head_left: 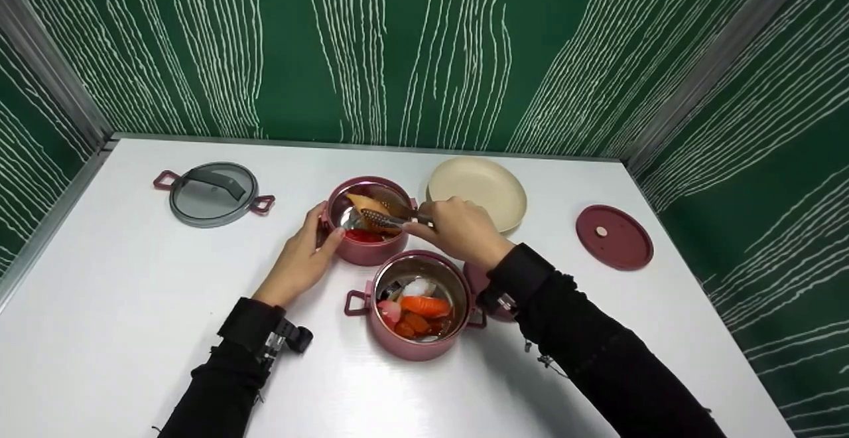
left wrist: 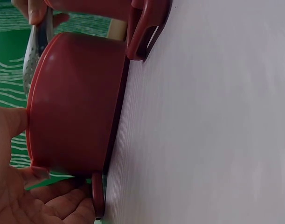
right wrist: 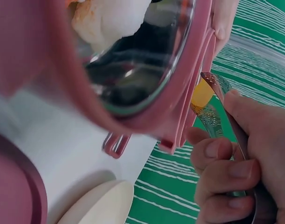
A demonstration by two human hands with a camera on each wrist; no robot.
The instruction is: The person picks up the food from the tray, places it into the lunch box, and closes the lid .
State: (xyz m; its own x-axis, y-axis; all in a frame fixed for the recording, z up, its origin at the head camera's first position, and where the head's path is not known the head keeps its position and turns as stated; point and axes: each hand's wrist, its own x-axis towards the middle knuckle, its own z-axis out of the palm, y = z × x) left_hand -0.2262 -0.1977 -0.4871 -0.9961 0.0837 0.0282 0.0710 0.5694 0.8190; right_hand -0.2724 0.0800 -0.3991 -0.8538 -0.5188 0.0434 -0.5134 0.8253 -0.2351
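Observation:
The left hand (head_left: 298, 255) holds the far red pot (head_left: 371, 253) at its left side. In the left wrist view, its thumb lies at the pot's rim and its fingers are curled by the side handle (left wrist: 98, 196). Metal tongs (head_left: 379, 219) with perforated ends are in the right hand (head_left: 464, 231), reaching over the far pot. In the right wrist view, a yellow piece (right wrist: 202, 93) shows between the tongs' ends. A red piece (head_left: 365, 235) lies inside the far pot.
Nearer stands another red pot (head_left: 414, 350) with orange (head_left: 426, 306), white and pink pieces inside. A cream dish (head_left: 487, 192) sits behind the right hand. A glass lid (head_left: 212, 199) lies at left, a dark red lid (head_left: 617, 239) at right. Green walls (head_left: 285, 60) border the table.

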